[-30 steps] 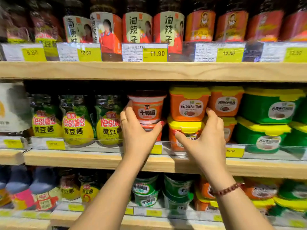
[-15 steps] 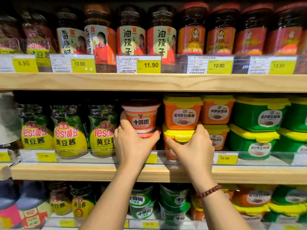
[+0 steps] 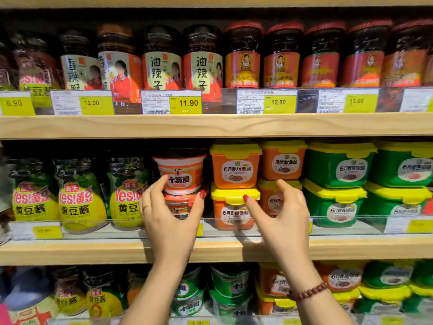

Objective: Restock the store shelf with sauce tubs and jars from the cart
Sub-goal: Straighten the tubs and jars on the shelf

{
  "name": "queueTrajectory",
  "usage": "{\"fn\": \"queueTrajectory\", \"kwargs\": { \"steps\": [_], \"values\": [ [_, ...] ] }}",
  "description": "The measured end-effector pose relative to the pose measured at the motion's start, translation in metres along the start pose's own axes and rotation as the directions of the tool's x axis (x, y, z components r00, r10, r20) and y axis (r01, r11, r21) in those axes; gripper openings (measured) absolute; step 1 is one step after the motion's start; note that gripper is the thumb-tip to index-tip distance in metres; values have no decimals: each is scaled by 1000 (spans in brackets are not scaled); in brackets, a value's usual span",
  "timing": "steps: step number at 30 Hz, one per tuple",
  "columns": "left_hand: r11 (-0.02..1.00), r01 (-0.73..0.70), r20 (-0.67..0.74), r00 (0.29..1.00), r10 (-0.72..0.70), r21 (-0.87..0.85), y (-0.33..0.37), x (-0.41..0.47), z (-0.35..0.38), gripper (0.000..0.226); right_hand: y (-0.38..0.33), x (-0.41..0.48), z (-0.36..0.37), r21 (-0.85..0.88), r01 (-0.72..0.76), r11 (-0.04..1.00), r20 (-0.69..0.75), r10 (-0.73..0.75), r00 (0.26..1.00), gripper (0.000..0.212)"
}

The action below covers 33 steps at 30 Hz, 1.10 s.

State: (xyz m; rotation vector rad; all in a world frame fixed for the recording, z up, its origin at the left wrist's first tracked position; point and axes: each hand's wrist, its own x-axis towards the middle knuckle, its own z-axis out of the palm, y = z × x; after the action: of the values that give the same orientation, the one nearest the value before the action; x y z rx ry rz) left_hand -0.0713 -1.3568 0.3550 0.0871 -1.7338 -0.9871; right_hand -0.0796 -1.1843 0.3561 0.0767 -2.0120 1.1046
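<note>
— Stocked yet?
— Nearly: the red-and-white round plastic sauce tub (image 3: 180, 174) sits stacked on the wooden middle shelf (image 3: 70, 250), with the left hand (image 3: 168, 219) curled round its base.
— And the right hand (image 3: 281, 214)?
— Half-open, empty. There is no cart in view, so the remainder is unknown.

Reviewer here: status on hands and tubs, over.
Left hand cupped round stacked round tubs. Right hand open, thumb on lower orange tub lid. Yellow-label jars close on the left.
</note>
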Motion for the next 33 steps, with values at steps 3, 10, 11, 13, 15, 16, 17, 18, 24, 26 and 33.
{"fn": "queueTrajectory", "kwargs": {
  "steps": [3, 10, 11, 13, 15, 16, 17, 18, 24, 26, 33],
  "values": [
    [991, -106, 32, 994, 109, -75, 22, -18, 8, 67, 14, 15, -14, -76, -67, 995, -61, 62, 996, 75],
    [1000, -26, 190, 982, 25, 0, 55, -29, 51, 87, 15, 46, -14, -301, -140, 943, 15, 152, 988, 64],
    [1000, 13, 198, 980, -18, 24, 57, -30, 55, 91, 15, 49, -12, -310, -151, 939, 20, 166, 986, 64],
    [994, 71, 198, 976, -87, 86, 57, -31, 60, 94, 14, 54, -11, -320, -172, 932, 28, 191, 981, 64],
    [988, 96, 202, 972, -120, 125, 55, -32, 62, 95, 15, 59, -9, -319, -197, 927, 54, 226, 973, 56],
    [987, 101, 209, 970, -126, 128, 53, -32, 62, 96, 16, 61, -9, -311, -211, 927, 72, 245, 967, 50],
    [987, 104, 215, 968, -130, 125, 52, -31, 63, 96, 16, 63, -9, -305, -220, 927, 92, 259, 961, 46],
    [987, 108, 218, 967, -133, 121, 51, -31, 63, 97, 16, 64, -10, -307, -217, 927, 109, 261, 959, 44],
    [990, 102, 202, 972, -120, 98, 48, -29, 64, 96, 21, 69, -8, -311, -211, 927, 128, 260, 957, 63],
    [990, 98, 193, 974, -115, 98, 47, -29, 64, 95, 22, 70, -6, -323, -213, 922, 116, 262, 958, 71],
    [986, 112, 189, 973, -134, 120, 47, -28, 61, 96, 22, 67, -15, -299, -191, 935, 94, 228, 969, 60]
  ]
}}
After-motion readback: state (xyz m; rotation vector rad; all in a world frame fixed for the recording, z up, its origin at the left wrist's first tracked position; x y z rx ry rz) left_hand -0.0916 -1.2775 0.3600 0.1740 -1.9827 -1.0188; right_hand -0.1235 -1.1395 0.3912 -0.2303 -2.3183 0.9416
